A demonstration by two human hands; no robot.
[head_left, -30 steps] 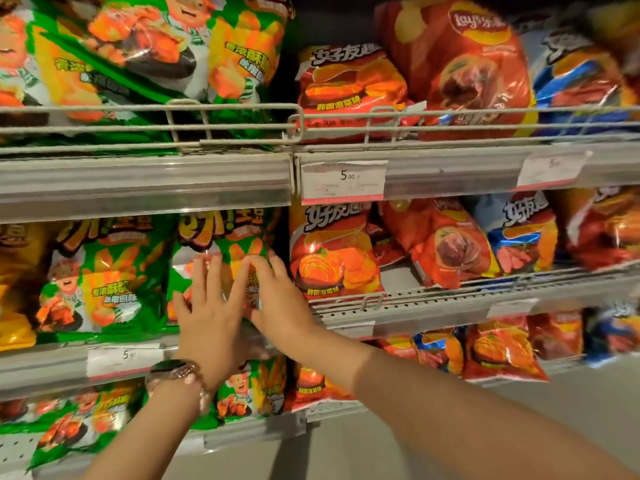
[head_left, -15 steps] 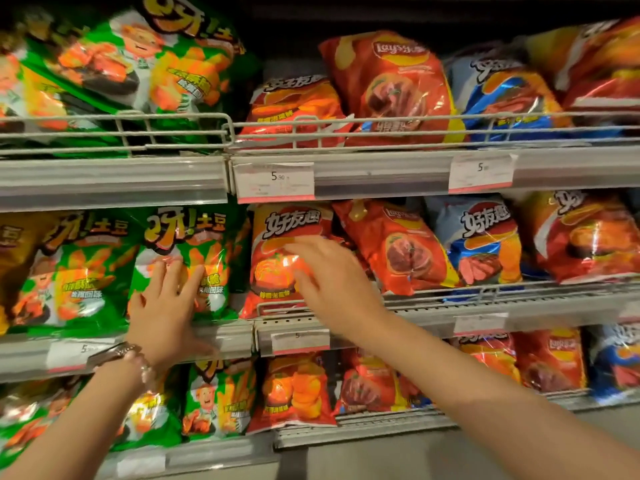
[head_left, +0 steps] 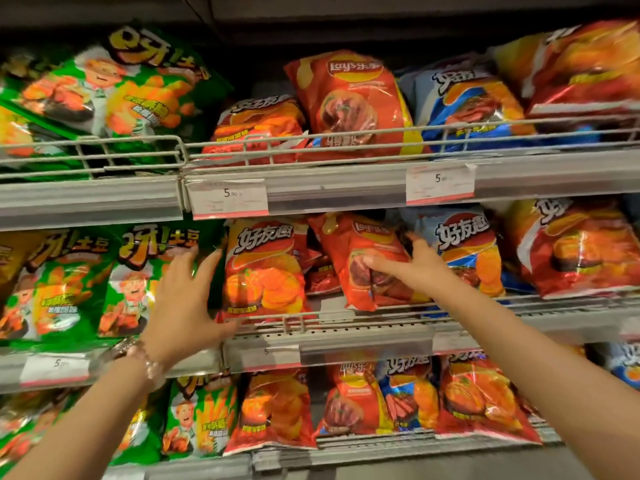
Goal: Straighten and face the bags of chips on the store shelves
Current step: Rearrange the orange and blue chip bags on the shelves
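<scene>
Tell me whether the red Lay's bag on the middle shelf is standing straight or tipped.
Tipped. The red Lay's bag leans with its top toward the left, its logo slanted, while the right hand grips it.

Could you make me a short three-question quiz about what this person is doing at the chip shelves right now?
1. True or false: the right hand is on the tilted red Lay's bag on the middle shelf.
2. Multiple choice: the left hand is at the left edge of which bag? A) the blue bag B) the orange bag C) a yellow bag on the floor
3. Fill in: the left wrist wears a ____.

Key: 1 true; 2 B; 3 bracelet (or watch; too blurred to tell which).
</scene>
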